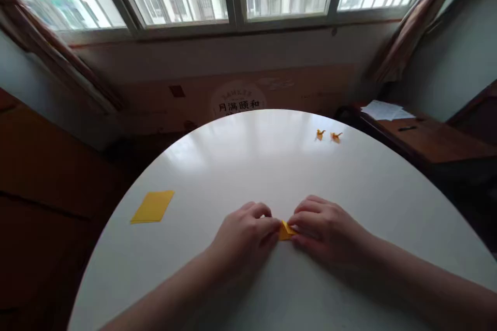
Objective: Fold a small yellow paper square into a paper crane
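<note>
A small piece of folded yellow paper [285,232] lies low over the white table [248,165], between my two hands. My left hand [248,230] has its fingers curled, with thumb and fingertips on the paper's left side. On the right side, my right hand [320,225] pinches the paper between thumb and fingers. Part of the paper is hidden under the fingertips. Farther left rests a flat stack of square yellow paper [152,206]. Near the far right edge stand two little folded yellow paper figures, one [320,134] beside the other [336,136].
Beyond the round table's right edge is a brown wooden desk [438,137] with white papers [387,110] on it. A brown cabinet [46,191] stands at the left. Behind the table is a printed pinkish panel [310,88] below barred windows, with curtains [423,20] at the sides.
</note>
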`<state>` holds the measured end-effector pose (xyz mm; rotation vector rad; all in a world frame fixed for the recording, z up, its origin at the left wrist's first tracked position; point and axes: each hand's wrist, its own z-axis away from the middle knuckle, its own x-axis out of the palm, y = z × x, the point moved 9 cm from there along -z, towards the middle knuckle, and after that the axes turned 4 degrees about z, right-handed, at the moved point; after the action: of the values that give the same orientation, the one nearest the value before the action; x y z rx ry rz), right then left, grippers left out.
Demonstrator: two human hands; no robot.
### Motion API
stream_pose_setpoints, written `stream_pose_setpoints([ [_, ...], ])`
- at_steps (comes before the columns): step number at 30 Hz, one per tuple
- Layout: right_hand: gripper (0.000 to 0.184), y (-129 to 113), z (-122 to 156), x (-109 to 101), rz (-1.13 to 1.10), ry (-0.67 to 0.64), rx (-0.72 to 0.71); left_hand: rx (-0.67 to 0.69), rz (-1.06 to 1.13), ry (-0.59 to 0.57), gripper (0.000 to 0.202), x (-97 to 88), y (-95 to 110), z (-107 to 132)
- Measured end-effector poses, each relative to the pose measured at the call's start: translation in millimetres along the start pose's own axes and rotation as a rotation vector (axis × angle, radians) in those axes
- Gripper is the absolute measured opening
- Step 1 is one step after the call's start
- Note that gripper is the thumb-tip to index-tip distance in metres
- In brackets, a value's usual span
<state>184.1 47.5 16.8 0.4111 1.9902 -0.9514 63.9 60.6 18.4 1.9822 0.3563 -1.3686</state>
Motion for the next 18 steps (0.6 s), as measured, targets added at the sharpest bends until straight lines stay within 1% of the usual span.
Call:
stream_pose_setpoints([
  [2,0.007,2.3,0.6,-2.2,-0.005,-0.013,0.014,0.002,0.012,-0.002,0.017,-0.6,2.0,-2.7],
  [5,0.012,4.7,-1.2,-3.2,-0.006,0.001,0.014,0.000,0.031,-0.009,0.015,0.0,0.4,-5.1],
  [9,0.013,2.9,-6.0,2.8,0.000,0.047,-0.037,-0.025,0.045,-0.004,0.017,4.1,-10.2,-6.2],
  [13,0.016,-0.6,-8.0,8.3,0.064,0.062,-0.058,-0.038,0.040,0.000,0.017,9.0,-16.8,-8.1],
  [18,0.020,-4.6,-5.7,8.8,0.127,0.064,-0.096,-0.048,0.042,-0.010,0.016,10.6,-16.7,-9.2],
])
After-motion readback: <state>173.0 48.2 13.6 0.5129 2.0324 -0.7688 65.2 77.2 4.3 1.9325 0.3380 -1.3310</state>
